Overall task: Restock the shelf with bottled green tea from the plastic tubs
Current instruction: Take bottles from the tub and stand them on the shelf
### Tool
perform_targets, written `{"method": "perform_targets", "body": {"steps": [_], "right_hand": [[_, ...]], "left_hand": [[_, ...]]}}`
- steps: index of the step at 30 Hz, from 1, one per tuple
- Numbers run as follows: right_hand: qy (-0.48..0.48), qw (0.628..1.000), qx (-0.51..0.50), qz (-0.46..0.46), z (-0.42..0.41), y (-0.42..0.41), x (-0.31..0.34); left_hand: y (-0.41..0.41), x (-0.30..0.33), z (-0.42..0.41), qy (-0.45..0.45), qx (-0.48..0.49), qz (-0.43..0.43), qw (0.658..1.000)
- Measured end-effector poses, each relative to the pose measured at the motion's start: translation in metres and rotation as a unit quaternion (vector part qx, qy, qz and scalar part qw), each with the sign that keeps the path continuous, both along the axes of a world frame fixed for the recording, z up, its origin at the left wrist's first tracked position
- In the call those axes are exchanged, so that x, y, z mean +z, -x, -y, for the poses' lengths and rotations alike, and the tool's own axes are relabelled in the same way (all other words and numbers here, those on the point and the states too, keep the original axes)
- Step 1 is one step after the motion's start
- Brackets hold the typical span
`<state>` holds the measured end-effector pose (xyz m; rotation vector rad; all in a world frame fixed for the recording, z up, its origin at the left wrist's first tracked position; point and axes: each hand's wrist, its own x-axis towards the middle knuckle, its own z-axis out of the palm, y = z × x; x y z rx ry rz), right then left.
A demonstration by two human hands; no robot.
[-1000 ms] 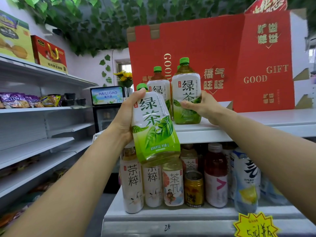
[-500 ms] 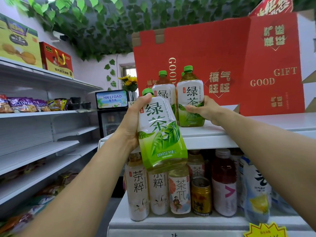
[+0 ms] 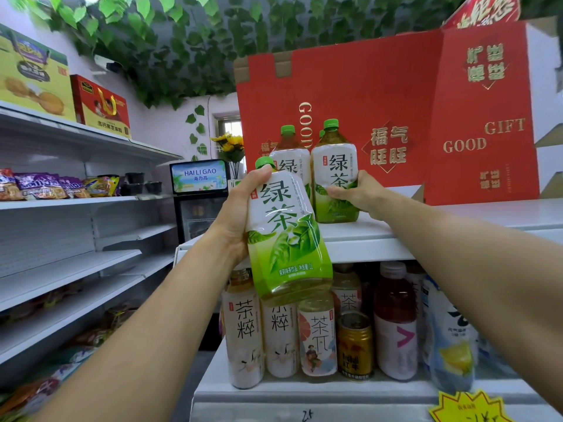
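Big red cardboard gift box (image 3: pixel 396 117) walls the white top shelf (image 3: pixel 457 220), so there is little depth. Left hand (image 3: pixel 234 220) grips a tilted green-label tea bottle (image 3: pixel 286 239) off-shelf; could clip the shelf lip. Right hand (image 3: pixel 356 196) holds a shelved green-capped bottle (image 3: pixel 333 175); a nudge could topple its neighbour.

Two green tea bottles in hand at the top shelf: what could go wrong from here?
1. The left hand holds its tilted bottle in mid-air; it could slip onto the drinks below.
2. The right hand grips a shelf bottle close beside another bottle; nudging could topple it.
3. Setting the tilted bottle down could knock these standing ones.
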<state>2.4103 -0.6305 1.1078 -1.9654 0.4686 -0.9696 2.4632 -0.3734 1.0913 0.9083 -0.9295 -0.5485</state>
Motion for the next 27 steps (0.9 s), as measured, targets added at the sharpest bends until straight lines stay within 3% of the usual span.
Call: {"method": "perform_targets", "body": {"steps": [6, 12, 15, 19, 23, 27], "right_hand": [[0.011, 0.999, -0.032, 0.002, -0.002, -0.005, -0.002], [0.092, 0.98, -0.097, -0.147, -0.022, 0.007, -0.015], [0.169, 0.982, -0.047, -0.076, -0.039, 0.017, -0.025], [0.155, 0.984, 0.04, 0.084, -0.066, 0.04, -0.024], [0.187, 0.969, 0.154, 0.056, -0.081, 0.05, -0.026], [0.262, 0.954, 0.144, -0.017, -0.082, 0.05, -0.03]], "left_hand": [[-0.005, -0.001, 0.002, -0.007, -0.001, 0.008, 1.0], [-0.013, 0.002, 0.003, -0.019, -0.001, 0.018, 1.0], [-0.016, 0.007, 0.004, -0.031, 0.006, 0.03, 0.999], [-0.025, 0.028, 0.006, 0.009, 0.052, 0.071, 0.996], [-0.035, 0.058, 0.013, 0.064, 0.154, 0.104, 0.981], [-0.039, 0.062, 0.022, 0.083, 0.274, 0.168, 0.943]]}}
